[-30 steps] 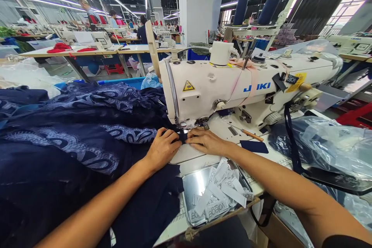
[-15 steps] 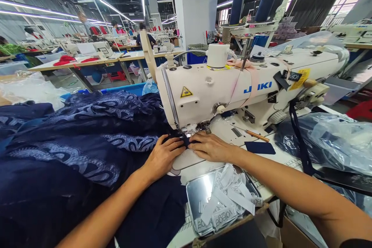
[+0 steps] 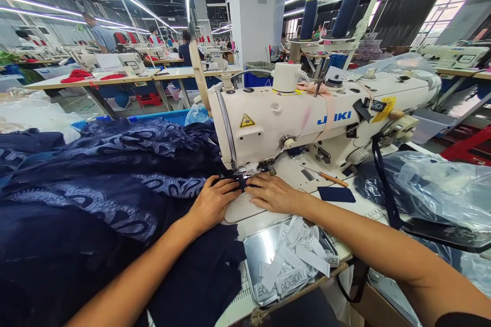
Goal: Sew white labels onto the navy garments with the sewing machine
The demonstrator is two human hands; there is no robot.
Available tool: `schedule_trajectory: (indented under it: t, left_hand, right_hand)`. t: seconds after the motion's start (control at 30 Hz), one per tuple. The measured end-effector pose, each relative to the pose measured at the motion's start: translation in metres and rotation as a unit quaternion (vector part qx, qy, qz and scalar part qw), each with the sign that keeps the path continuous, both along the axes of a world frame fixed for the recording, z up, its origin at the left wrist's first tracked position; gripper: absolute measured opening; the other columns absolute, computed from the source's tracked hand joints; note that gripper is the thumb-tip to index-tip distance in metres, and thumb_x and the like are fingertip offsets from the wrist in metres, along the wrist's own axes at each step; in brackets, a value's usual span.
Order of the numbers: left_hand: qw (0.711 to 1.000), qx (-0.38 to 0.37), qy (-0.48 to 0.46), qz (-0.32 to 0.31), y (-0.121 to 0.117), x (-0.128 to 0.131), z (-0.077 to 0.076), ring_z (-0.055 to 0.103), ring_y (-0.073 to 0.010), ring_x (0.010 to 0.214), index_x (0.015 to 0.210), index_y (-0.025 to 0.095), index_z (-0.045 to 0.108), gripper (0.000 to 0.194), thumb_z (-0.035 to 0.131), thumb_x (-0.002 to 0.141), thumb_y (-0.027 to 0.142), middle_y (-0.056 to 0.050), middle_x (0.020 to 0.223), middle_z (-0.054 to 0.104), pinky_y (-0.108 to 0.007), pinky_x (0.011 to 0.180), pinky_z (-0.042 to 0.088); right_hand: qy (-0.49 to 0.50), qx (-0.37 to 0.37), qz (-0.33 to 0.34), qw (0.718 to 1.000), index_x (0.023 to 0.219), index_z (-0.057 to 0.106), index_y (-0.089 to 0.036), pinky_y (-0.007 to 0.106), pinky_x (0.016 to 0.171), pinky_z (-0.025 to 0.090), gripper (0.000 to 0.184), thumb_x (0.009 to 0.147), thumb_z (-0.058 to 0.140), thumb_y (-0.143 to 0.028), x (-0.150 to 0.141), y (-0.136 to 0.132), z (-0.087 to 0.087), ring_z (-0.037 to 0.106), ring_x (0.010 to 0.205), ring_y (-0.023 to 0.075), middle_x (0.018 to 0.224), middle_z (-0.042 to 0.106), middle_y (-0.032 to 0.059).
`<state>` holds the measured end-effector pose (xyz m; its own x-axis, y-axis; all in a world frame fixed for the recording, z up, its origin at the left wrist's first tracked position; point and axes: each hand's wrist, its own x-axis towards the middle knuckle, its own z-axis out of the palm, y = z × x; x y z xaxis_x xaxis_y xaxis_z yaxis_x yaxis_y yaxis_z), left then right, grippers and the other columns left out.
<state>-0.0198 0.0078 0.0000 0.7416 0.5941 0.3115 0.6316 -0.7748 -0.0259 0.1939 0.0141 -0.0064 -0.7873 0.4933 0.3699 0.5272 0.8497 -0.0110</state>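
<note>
Head view: left hand (image 3: 210,203) flat on the dark navy embroidered fabric (image 3: 103,199), fingers (image 3: 230,185) stretched forward and pressed down, gripping nothing, tips at the presser foot. Right hand (image 3: 271,193) just beside it, palm down on the white bench (image 3: 268,219), fingers close together and pinning a small fold of the same navy cloth under the needle of the white industrial sewing machine (image 3: 307,117). Fingertips of both hands nearly touching beneath the machine head. Blue "JUKI" lettering on the machine arm; a yellow triangular warning sticker (image 3: 247,121) near the needle end; a black tag reading "volege" beside a yellow sticker further right. Shallow metal tray (image 3: 256,251) at the bench edge, close below the right wrist, holding loose white woven labels (image 3: 297,255) printed "volege". Small navy fabric patch (image 3: 336,194) and a wooden-handled tool (image 3: 330,179) lying right of the hands. Two tall navy thread cones (image 3: 326,15) upright behind the machine. Crumpled clear plastic bag (image 3: 441,189) at far right.
</note>
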Motion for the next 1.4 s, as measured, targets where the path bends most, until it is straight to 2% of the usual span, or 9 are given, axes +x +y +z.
schedule_trajectory:
  t: [0.23,0.43,0.6,0.7,0.8,0.9,1.0,1.17,1.4]
  left_hand:
    - [0.999,-0.021,0.003,0.024,0.006,0.000,0.003,0.050,-0.0217,0.108,0.104,0.023,0.060,0.041,0.035,0.076,0.007,-0.007,0.113,0.060,-0.049,0.091,0.031]
    - [0.999,-0.017,0.007,0.031,0.015,0.001,0.004,0.052,-0.0216,0.103,0.102,0.023,0.061,0.040,0.036,0.075,0.007,-0.006,0.111,0.060,-0.049,0.090,0.031]
    - [0.996,0.067,0.014,0.054,0.010,0.010,0.006,0.053,-0.0222,0.092,0.089,0.018,0.064,0.023,0.043,0.080,0.018,-0.008,0.094,0.064,-0.041,0.081,0.037]
    - [0.980,0.137,0.080,0.118,-0.004,0.019,0.009,0.053,-0.0233,0.076,0.069,0.015,0.064,0.025,0.045,0.081,0.025,-0.009,0.071,0.060,-0.037,0.065,0.039]
    - [0.963,0.161,0.120,0.179,-0.016,0.025,0.010,0.052,-0.0238,0.067,0.072,0.011,0.064,0.026,0.043,0.082,0.023,-0.010,0.063,0.058,-0.037,0.058,0.037]
    - [0.960,0.164,0.098,0.206,-0.016,0.026,0.010,0.053,-0.0286,0.080,0.091,0.010,0.063,0.026,0.045,0.080,0.025,-0.015,0.078,0.062,-0.045,0.069,0.038]
    - [0.967,0.148,0.083,0.192,-0.007,0.023,0.012,0.051,-0.0306,0.093,0.097,0.015,0.062,0.028,0.047,0.077,0.026,-0.014,0.095,0.062,-0.052,0.082,0.034]
    - [0.973,0.118,0.097,0.175,0.003,0.022,0.014,0.051,-0.0289,0.094,0.092,0.016,0.062,0.025,0.044,0.077,0.024,-0.012,0.092,0.062,-0.055,0.087,0.031]
    - [0.973,0.107,0.105,0.174,0.005,0.022,0.014,0.052,-0.0280,0.093,0.092,0.016,0.062,0.026,0.041,0.078,0.021,-0.011,0.088,0.063,-0.056,0.089,0.030]
  right_hand:
    - [-0.017,0.001,-0.024,1.000,0.109,0.056,-0.013,0.037,0.082,0.043,0.034,0.084,0.048,-0.035,0.000,0.003,0.001,0.052,0.100,0.0232,0.113,0.055,0.0129]
    - [-0.016,-0.057,-0.025,0.998,0.113,0.054,-0.013,0.038,0.088,0.040,0.037,0.083,0.049,-0.034,0.006,0.011,0.002,0.051,0.106,0.0230,0.122,0.051,0.0113]
    - [0.007,-0.053,-0.050,0.997,0.112,0.054,-0.012,0.035,0.087,0.040,0.036,0.083,0.049,-0.032,0.006,0.018,0.000,0.052,0.102,0.0222,0.110,0.058,0.0125]
    - [-0.032,-0.040,-0.109,0.993,0.114,0.052,-0.009,0.038,0.081,0.042,0.039,0.085,0.045,-0.035,0.003,0.020,0.001,0.054,0.094,0.0247,0.098,0.061,0.0158]
    - [-0.077,-0.017,-0.125,0.989,0.110,0.054,-0.008,0.041,0.081,0.040,0.043,0.085,0.042,-0.041,0.001,0.016,0.007,0.054,0.092,0.0269,0.090,0.061,0.0167]
    - [-0.107,0.002,-0.110,0.988,0.097,0.060,-0.007,0.043,0.086,0.037,0.041,0.081,0.048,-0.043,0.002,0.007,0.016,0.053,0.093,0.0282,0.091,0.060,0.0176]
    - [-0.126,0.001,-0.089,0.988,0.087,0.063,-0.008,0.040,0.088,0.037,0.026,0.077,0.055,-0.030,0.007,-0.003,0.023,0.053,0.092,0.0262,0.092,0.059,0.0162]
    - [-0.131,0.006,-0.056,0.990,0.091,0.061,-0.009,0.031,0.080,0.042,0.020,0.074,0.049,-0.007,0.016,-0.003,0.019,0.053,0.089,0.0209,0.093,0.058,0.0120]
    - [-0.123,0.059,-0.030,0.990,0.078,0.060,-0.011,0.031,0.075,0.041,0.016,0.078,0.045,-0.003,0.010,-0.002,0.012,0.052,0.080,0.0190,0.082,0.057,0.0090]
